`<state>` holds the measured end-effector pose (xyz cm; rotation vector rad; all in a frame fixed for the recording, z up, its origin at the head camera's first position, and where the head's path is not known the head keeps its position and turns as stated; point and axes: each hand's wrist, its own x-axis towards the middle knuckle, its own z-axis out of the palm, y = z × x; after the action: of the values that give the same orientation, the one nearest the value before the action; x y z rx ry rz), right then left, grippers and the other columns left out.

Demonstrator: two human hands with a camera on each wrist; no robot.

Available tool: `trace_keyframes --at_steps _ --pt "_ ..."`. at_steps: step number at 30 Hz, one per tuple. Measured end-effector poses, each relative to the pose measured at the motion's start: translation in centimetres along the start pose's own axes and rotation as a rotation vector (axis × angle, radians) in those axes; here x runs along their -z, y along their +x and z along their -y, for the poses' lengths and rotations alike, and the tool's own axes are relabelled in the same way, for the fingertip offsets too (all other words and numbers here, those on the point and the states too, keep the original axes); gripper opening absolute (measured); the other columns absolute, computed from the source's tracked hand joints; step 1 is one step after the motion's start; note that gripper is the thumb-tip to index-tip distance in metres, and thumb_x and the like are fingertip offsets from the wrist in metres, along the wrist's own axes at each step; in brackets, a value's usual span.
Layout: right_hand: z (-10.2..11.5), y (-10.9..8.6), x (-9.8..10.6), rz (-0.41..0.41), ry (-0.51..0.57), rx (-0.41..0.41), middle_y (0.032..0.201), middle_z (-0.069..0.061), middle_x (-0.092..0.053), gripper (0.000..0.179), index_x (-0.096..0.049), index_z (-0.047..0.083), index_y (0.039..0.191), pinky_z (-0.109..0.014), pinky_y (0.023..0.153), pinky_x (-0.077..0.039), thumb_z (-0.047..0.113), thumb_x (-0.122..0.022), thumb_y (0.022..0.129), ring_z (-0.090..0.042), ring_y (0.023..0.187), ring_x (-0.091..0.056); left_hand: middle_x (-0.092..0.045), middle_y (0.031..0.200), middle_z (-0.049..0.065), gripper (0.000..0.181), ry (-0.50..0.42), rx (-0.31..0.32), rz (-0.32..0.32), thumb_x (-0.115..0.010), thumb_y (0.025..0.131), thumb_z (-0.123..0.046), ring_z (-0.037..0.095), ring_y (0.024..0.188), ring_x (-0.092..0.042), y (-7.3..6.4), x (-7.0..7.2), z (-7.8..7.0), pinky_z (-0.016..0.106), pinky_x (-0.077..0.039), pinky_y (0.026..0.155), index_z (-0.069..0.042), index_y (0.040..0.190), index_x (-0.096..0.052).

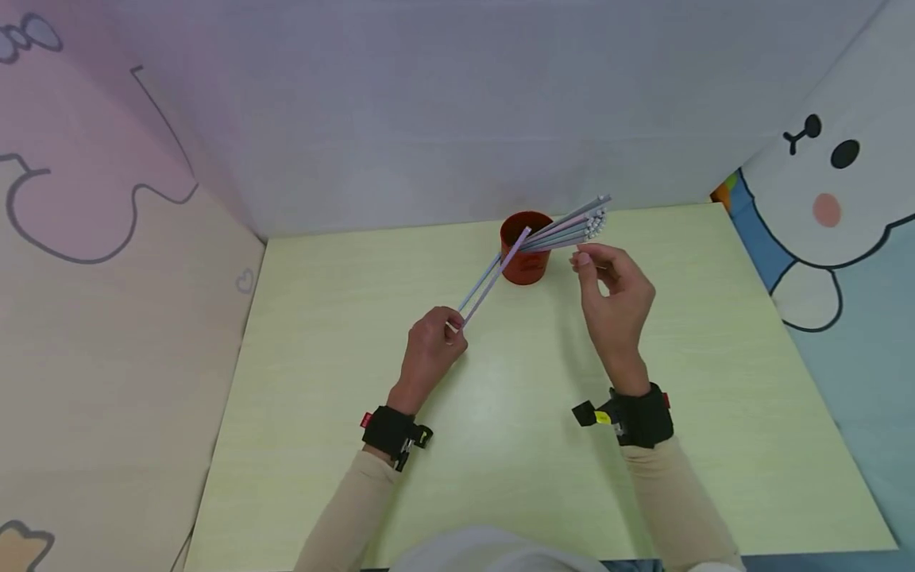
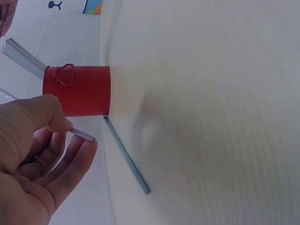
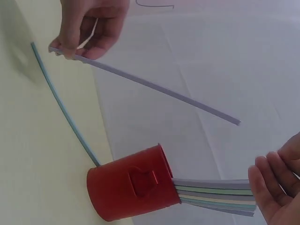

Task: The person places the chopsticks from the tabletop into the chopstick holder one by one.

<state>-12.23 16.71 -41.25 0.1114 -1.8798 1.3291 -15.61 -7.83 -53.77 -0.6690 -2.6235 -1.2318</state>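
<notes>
My left hand (image 1: 434, 342) pinches the lower end of a thin purple stick (image 3: 154, 86), which slants up toward the red bucket (image 1: 525, 268). Inside that bucket stands a bundle of pastel sticks (image 1: 572, 226), leaning to the right. My right hand (image 1: 616, 298) is raised just below the bundle's tips, its fingers loosely bent with nothing seen between them. On the table to the left of the bucket lies a single blue stick (image 2: 127, 155). A small loop handle (image 3: 144, 182) shows on the bucket's side in the right wrist view.
The pale yellow table (image 1: 343, 397) reaches back to a light cloth wall (image 1: 443, 119). Printed cloths with cartoon figures hang along the left and right sides. The bucket stands near the table's back edge.
</notes>
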Motion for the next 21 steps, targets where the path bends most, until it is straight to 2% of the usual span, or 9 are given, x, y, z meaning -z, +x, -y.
trace_keyframes --at_steps 2,6,9,14,18,21 --pt "0.1 -0.6 -0.4 0.022 0.026 -0.024 0.090 -0.026 -0.070 0.017 -0.068 -0.015 0.100 -0.018 0.076 -0.055 -0.015 -0.065 0.084 -0.033 0.077 -0.067 -0.065 0.086 0.005 0.018 0.007 -0.061 -0.006 -0.066 0.078 0.001 0.010 0.067 -0.063 -0.2 -0.3 -0.2 0.029 -0.055 0.058 -0.006 0.094 -0.063" --pt "0.3 -1.8 -1.2 0.069 0.082 -0.052 0.092 -0.027 -0.069 0.020 -0.067 -0.015 0.102 -0.017 0.077 -0.055 -0.017 -0.067 0.082 -0.026 0.078 -0.067 -0.063 0.086 0.004 0.019 -0.001 -0.119 0.003 -0.065 0.079 0.001 0.010 0.068 -0.062 -0.4 -0.7 -0.5 0.029 -0.056 0.060 -0.006 0.095 -0.061" --pt "0.4 -2.5 -1.7 0.092 0.115 -0.059 0.093 -0.028 -0.069 0.022 -0.066 -0.016 0.103 -0.018 0.077 -0.055 -0.018 -0.067 0.081 -0.026 0.079 -0.067 -0.063 0.087 0.003 0.019 -0.004 -0.143 0.020 -0.065 0.079 0.001 0.008 0.070 -0.062 -0.6 -1.0 -0.8 0.028 -0.055 0.061 -0.007 0.096 -0.062" --pt "0.3 -3.1 -2.0 0.058 0.169 -0.084 0.089 -0.030 -0.066 0.019 -0.062 -0.020 0.098 -0.019 0.075 -0.056 -0.021 -0.066 0.080 -0.036 0.074 -0.065 -0.063 0.088 0.002 0.021 -0.024 -0.164 0.034 -0.066 0.079 0.001 0.008 0.073 -0.062 -0.7 -1.2 -1.2 0.029 -0.056 0.062 -0.008 0.097 -0.062" --pt "0.4 -3.6 -2.0 0.045 0.243 -0.099 0.090 -0.035 -0.061 0.023 -0.057 -0.023 0.100 -0.020 0.076 -0.057 -0.026 -0.064 0.078 -0.036 0.076 -0.065 -0.063 0.089 0.002 0.021 -0.014 -0.204 0.055 -0.066 0.079 0.001 0.008 0.076 -0.061 -0.6 -1.3 -1.5 0.028 -0.056 0.064 -0.007 0.098 -0.062" --pt "0.5 -3.8 -2.0 0.062 0.266 -0.088 0.089 -0.035 -0.063 0.022 -0.059 -0.021 0.100 -0.022 0.079 -0.057 -0.027 -0.062 0.079 -0.035 0.076 -0.066 -0.062 0.089 0.000 0.019 0.001 -0.233 0.068 -0.066 0.080 0.000 0.008 0.077 -0.061 -0.7 -1.6 -1.6 0.026 -0.055 0.065 -0.008 0.097 -0.062"
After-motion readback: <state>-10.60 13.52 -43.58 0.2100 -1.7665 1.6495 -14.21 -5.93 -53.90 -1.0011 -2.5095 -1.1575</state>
